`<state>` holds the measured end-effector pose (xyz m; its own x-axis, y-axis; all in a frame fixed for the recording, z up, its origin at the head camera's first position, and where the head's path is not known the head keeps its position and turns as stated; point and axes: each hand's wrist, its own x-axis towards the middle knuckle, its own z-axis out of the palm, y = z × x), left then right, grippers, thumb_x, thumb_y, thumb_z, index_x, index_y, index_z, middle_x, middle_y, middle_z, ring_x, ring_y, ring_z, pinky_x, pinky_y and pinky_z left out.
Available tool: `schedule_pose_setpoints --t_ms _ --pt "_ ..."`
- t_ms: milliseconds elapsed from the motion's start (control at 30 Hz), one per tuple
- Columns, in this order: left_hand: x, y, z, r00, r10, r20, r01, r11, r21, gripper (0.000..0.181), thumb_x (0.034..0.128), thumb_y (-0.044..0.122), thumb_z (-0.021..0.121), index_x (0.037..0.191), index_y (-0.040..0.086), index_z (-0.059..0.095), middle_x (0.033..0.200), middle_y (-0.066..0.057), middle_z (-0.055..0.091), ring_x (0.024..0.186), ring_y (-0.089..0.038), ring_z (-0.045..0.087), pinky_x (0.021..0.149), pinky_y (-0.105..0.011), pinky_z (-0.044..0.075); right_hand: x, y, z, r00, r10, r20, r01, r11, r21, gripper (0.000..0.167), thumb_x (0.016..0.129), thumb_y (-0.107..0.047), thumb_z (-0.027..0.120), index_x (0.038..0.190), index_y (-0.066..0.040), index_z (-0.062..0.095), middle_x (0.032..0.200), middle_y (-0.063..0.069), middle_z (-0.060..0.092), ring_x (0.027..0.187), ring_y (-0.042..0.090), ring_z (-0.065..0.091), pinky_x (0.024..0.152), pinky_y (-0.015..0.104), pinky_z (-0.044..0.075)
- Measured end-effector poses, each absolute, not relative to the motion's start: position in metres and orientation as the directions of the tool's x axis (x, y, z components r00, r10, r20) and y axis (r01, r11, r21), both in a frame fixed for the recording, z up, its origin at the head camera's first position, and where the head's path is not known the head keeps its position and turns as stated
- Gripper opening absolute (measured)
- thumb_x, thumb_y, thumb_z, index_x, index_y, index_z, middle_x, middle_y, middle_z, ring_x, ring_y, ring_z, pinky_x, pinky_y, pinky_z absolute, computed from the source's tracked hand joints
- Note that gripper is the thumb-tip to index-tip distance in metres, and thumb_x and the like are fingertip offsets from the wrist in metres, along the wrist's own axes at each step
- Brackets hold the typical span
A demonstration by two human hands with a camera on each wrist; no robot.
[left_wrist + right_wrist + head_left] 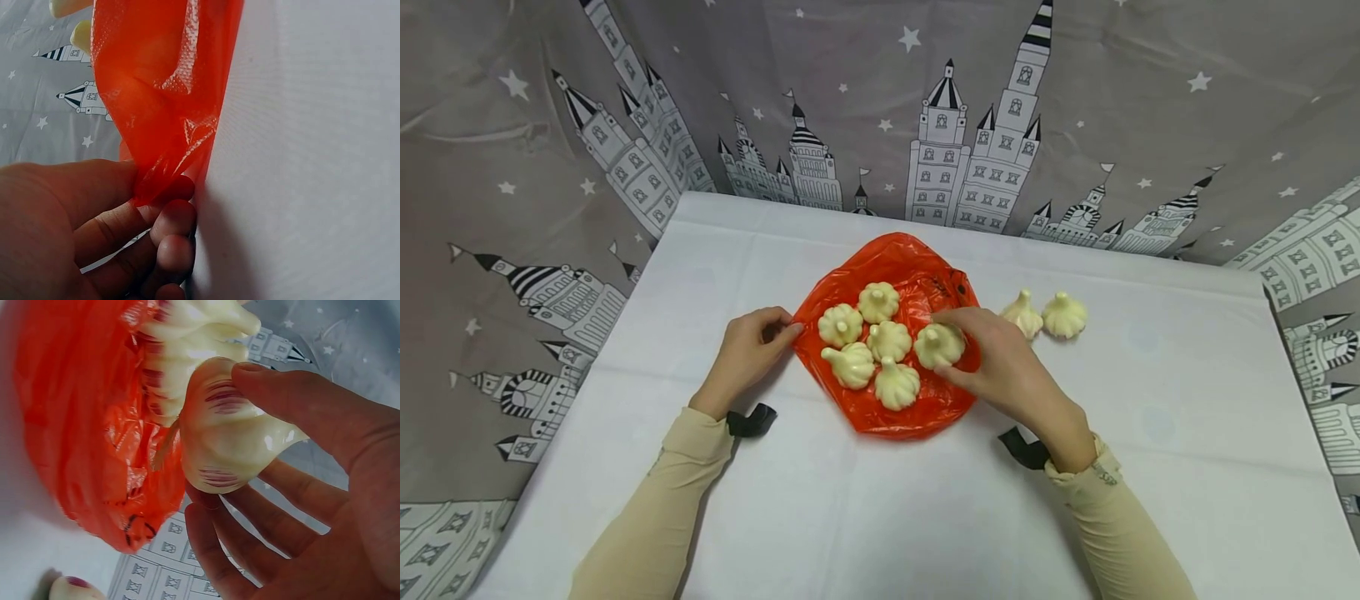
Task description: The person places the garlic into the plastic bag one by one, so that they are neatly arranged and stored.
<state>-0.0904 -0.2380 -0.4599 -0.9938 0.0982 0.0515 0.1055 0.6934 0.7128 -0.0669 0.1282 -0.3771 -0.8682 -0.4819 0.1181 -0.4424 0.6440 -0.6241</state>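
A red plastic bag lies spread on the table with several pale garlic bulbs on it. At its left edge my left hand pinches the plastic between thumb and fingers; the left wrist view shows the gathered red corner in that grip. Over the bag's right side, my right hand holds one garlic bulb between thumb and fingertips. Purple streaks mark that bulb in the right wrist view. Whether it touches the bag underneath, I cannot tell.
Two more garlic bulbs, one partly behind the right hand and one beside it, lie right of the bag. A white cloth covers the table. Behind hangs a grey curtain printed with castles and stars.
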Motion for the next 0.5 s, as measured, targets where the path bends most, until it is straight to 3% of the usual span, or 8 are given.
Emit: schedule_pose_setpoints --t_ms 500 --pt "-0.090 -0.238 -0.459 -0.994 0.095 0.049 0.101 0.687 0.719 0.015 0.1020 0.021 0.071 0.099 0.007 0.074 0.084 -0.010 0.066 0.078 -0.023 0.053 0.071 -0.029 0.041 -0.067 0.131 -0.400 -0.831 -0.555 0.041 -0.490 0.694 -0.527 0.055 0.083 -0.015 0.091 0.131 -0.004 0.068 0.128 0.014 0.070 0.124 0.035 0.062 0.108 0.053 0.049"
